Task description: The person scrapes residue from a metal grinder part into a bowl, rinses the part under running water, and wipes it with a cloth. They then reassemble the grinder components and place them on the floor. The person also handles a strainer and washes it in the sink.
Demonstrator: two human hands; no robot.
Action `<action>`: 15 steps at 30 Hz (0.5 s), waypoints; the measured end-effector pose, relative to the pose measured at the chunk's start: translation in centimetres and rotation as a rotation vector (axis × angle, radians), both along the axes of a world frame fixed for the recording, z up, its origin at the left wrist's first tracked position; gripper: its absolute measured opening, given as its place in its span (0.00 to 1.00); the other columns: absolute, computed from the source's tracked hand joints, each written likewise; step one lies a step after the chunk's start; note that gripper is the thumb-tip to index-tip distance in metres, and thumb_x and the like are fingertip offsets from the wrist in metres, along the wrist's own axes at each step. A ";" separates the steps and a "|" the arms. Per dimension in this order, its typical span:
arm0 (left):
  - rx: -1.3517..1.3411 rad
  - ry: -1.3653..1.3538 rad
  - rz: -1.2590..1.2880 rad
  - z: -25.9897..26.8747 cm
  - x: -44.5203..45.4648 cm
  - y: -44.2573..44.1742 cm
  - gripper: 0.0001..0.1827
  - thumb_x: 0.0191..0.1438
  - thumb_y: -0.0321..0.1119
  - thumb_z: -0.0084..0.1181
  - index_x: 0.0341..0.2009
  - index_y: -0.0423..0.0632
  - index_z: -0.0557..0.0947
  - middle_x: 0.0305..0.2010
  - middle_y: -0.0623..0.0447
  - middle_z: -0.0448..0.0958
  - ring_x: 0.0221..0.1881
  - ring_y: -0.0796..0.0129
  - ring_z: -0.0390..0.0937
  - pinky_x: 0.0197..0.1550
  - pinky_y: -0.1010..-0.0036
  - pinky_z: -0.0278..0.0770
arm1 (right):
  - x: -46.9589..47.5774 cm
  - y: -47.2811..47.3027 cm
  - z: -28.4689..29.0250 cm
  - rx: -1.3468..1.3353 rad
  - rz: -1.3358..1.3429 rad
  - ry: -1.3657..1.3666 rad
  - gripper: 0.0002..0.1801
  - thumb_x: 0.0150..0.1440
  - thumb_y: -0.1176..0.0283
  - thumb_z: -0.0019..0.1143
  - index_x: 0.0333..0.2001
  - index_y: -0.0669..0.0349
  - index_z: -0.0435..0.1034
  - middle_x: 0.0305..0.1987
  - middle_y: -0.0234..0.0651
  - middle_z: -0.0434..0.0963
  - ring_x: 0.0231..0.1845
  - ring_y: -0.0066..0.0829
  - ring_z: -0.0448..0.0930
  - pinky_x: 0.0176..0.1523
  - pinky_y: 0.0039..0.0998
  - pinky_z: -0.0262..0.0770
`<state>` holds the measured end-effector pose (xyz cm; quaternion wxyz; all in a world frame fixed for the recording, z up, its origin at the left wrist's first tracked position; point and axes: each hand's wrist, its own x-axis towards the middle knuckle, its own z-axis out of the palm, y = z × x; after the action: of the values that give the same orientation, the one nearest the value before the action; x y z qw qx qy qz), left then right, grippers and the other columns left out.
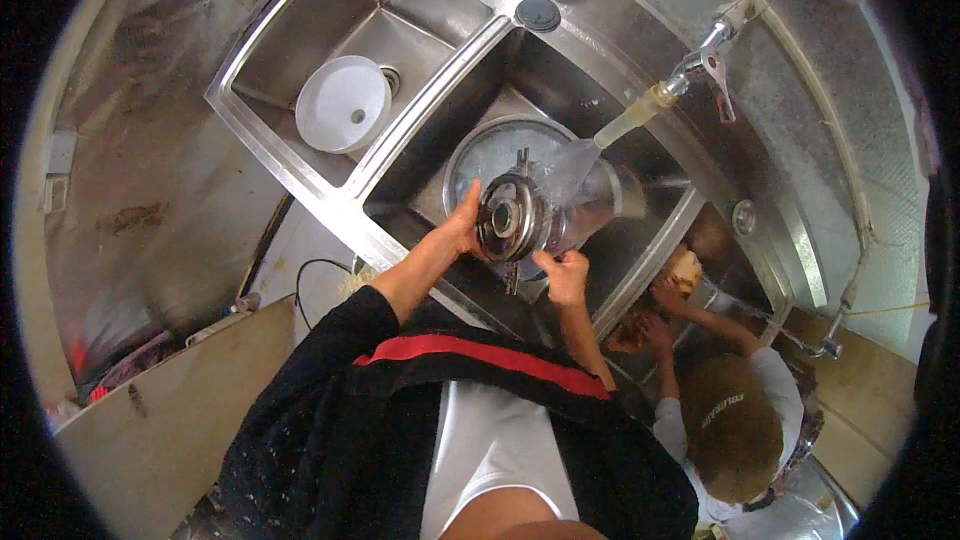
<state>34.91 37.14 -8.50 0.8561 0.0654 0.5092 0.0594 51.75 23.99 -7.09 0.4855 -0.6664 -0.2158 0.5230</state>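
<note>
My left hand (466, 229) grips the left side of a round, shiny metal part (510, 219) with a central hole. Thin metal prongs stick out above and below the part, over the middle sink basin. Close to its lower right, my right hand (566, 276) has curled fingers; whether it grips anything is unclear. Water sprays from a hose-ended tap (634, 118) beside the part. Below lies a wide round metal pan (469, 146). A cylindrical vessel (596, 214), blurred by spray, is to the right of the part.
A white bowl (341, 101) with a hole or dark spot lies in the left basin. A black round stopper (538, 13) sits on the back rim. To the right, a capped co-worker (735, 427) handles brownish items (684, 271) in the right basin. Metal dividers (427, 101) separate the basins.
</note>
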 end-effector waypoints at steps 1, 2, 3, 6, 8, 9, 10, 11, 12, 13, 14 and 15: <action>-0.074 0.065 0.041 0.6 0.7 0.0 0.59 0.41 0.81 0.33 0.67 0.50 0.46 0.71 0.46 0.41 0.68 0.36 0.37 0.51 0.23 0.31 | -0.6 -0.2 0.3 -0.008 0.068 -0.089 0.13 0.45 0.75 0.60 0.35 0.69 0.74 0.30 0.24 0.76 0.29 0.17 0.72 0.36 0.24 0.70; -0.085 0.066 -0.015 0.9 1.2 0.2 0.61 0.39 0.81 0.36 0.67 0.53 0.42 0.71 0.46 0.38 0.67 0.35 0.38 0.52 0.24 0.30 | -1.0 -0.3 0.7 0.061 0.128 -0.193 0.14 0.44 0.75 0.59 0.37 0.68 0.74 0.30 0.27 0.77 0.28 0.18 0.73 0.36 0.24 0.71; -0.057 0.115 -0.045 1.0 1.8 0.1 0.59 0.39 0.81 0.35 0.67 0.53 0.46 0.70 0.43 0.42 0.67 0.33 0.38 0.51 0.23 0.30 | -1.1 -0.4 1.1 0.056 0.180 -0.289 0.15 0.43 0.76 0.59 0.38 0.68 0.74 0.29 0.29 0.78 0.28 0.18 0.73 0.36 0.24 0.71; -0.167 -0.114 -0.036 0.1 2.0 0.0 0.47 0.44 0.72 0.37 0.62 0.52 0.62 0.65 0.40 0.55 0.64 0.33 0.45 0.50 0.22 0.30 | -1.0 0.0 2.4 0.160 0.347 -0.534 0.22 0.40 0.78 0.58 0.43 0.66 0.73 0.33 0.44 0.78 0.32 0.27 0.79 0.39 0.26 0.74; -0.008 -0.558 0.067 -0.6 1.0 -0.1 0.36 0.49 0.62 0.43 0.53 0.46 0.70 0.52 0.42 0.70 0.52 0.45 0.67 0.47 0.35 0.61 | -0.6 0.6 3.2 0.406 0.409 -0.770 0.25 0.39 0.78 0.59 0.46 0.64 0.71 0.39 0.42 0.77 0.37 0.33 0.79 0.40 0.29 0.76; 0.181 -0.430 0.147 -0.7 0.6 -0.4 0.30 0.52 0.55 0.44 0.52 0.45 0.71 0.50 0.43 0.72 0.49 0.50 0.70 0.46 0.45 0.67 | -0.4 1.0 3.6 0.554 0.436 -0.894 0.27 0.39 0.78 0.59 0.48 0.63 0.70 0.42 0.42 0.77 0.39 0.36 0.79 0.41 0.30 0.76; 0.290 -0.428 0.271 -0.7 0.3 -0.5 0.24 0.55 0.48 0.44 0.50 0.45 0.72 0.49 0.44 0.73 0.45 0.55 0.72 0.44 0.55 0.72 | -0.1 1.3 4.0 0.561 0.499 -0.908 0.31 0.38 0.79 0.60 0.51 0.61 0.68 0.51 0.39 0.73 0.43 0.40 0.77 0.43 0.33 0.77; 0.439 -0.342 0.358 -0.5 0.1 -0.7 0.18 0.58 0.41 0.45 0.49 0.44 0.73 0.47 0.45 0.74 0.41 0.60 0.75 0.43 0.65 0.77 | 0.2 1.6 4.3 0.573 0.516 -0.924 0.31 0.38 0.79 0.60 0.52 0.60 0.67 0.51 0.39 0.72 0.43 0.40 0.77 0.44 0.33 0.76; 0.396 -0.345 0.350 -0.2 0.1 -0.6 0.18 0.57 0.41 0.46 0.48 0.43 0.73 0.45 0.46 0.75 0.40 0.60 0.75 0.43 0.65 0.77 | 0.5 1.9 4.5 0.590 0.526 -0.946 0.32 0.38 0.80 0.60 0.52 0.60 0.67 0.52 0.40 0.72 0.44 0.40 0.77 0.44 0.33 0.76; 0.351 -0.347 0.348 0.2 0.2 -0.6 0.18 0.57 0.40 0.46 0.47 0.43 0.74 0.44 0.46 0.75 0.39 0.60 0.76 0.43 0.65 0.77 | 1.0 2.1 4.8 0.603 0.555 -0.969 0.32 0.38 0.80 0.60 0.52 0.60 0.67 0.52 0.40 0.71 0.44 0.41 0.77 0.45 0.33 0.76; 0.309 -0.351 0.349 0.7 0.5 -0.4 0.18 0.56 0.40 0.46 0.46 0.42 0.74 0.43 0.47 0.76 0.38 0.59 0.76 0.43 0.65 0.77 | 1.5 2.4 4.9 0.579 0.560 -0.931 0.30 0.40 0.79 0.61 0.51 0.59 0.68 0.55 0.40 0.70 0.45 0.41 0.77 0.46 0.33 0.76; 0.268 -0.356 0.352 1.2 0.8 -0.1 0.17 0.56 0.40 0.47 0.45 0.42 0.75 0.42 0.47 0.77 0.38 0.59 0.76 0.43 0.65 0.77 | 2.2 2.5 5.2 0.538 0.579 -0.838 0.30 0.40 0.78 0.62 0.51 0.59 0.68 0.55 0.40 0.70 0.46 0.41 0.77 0.47 0.32 0.76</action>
<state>35.67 37.01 -7.27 0.8923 0.0770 0.3420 0.2846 53.96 26.48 -1.86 0.3480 -0.5835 -0.6889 0.2526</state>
